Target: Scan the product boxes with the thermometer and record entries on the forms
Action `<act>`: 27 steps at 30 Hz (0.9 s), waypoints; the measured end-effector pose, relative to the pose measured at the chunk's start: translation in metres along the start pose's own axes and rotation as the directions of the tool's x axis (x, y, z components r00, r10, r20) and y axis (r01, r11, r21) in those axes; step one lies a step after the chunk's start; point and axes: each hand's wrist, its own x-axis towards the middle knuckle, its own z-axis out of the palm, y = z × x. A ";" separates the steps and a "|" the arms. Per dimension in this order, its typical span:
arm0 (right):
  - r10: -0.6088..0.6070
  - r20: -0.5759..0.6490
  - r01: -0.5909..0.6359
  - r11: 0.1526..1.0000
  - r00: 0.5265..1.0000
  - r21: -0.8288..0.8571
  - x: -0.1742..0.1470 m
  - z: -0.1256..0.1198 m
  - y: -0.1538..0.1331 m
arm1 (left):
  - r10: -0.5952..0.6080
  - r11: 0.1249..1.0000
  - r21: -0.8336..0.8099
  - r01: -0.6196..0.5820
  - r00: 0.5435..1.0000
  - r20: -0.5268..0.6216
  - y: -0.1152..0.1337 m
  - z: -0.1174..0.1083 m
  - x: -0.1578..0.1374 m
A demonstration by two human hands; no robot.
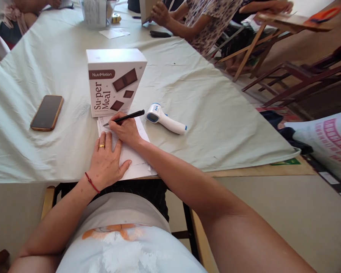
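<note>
Tablecloth (216, 110) | left hand (106, 161) flat on paper (139, 163) | right hand (125, 129) apparently pinching pen (133, 114)

The box (113, 81) blocks the far side of the paper (133, 157) and the thermometer (168, 122) lies just right of the pen (130, 115), leaving passage between box and phone (47, 113) at left, and over cloth (221, 129) farther right.

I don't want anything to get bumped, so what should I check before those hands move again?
1. Pen held properly: ok, in the right hand's grip, tip at the paper.
2. Paper held down: ok, the left hand lies flat on it.
3. Box upright: ok, standing.
4. Phone away from both hands: ok, left of the box.
5. Thermometer apart from the right hand: ok, lying to its right.
6. Writing correct: cannot tell, too small.
</note>
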 end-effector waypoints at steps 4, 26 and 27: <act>-0.007 0.003 0.007 1.000 1.000 0.019 0.001 0.001 0.001 | -0.010 1.000 0.018 0.010 1.000 0.017 0.001 -0.002 0.000; 0.016 -0.019 -0.015 1.000 1.000 0.028 0.002 -0.001 0.003 | -0.016 1.000 0.015 0.015 0.999 0.031 0.000 -0.002 0.001; 0.021 -0.021 -0.021 0.999 1.000 0.024 0.002 -0.001 0.002 | -0.016 1.000 0.016 0.016 0.999 0.031 0.000 -0.002 0.001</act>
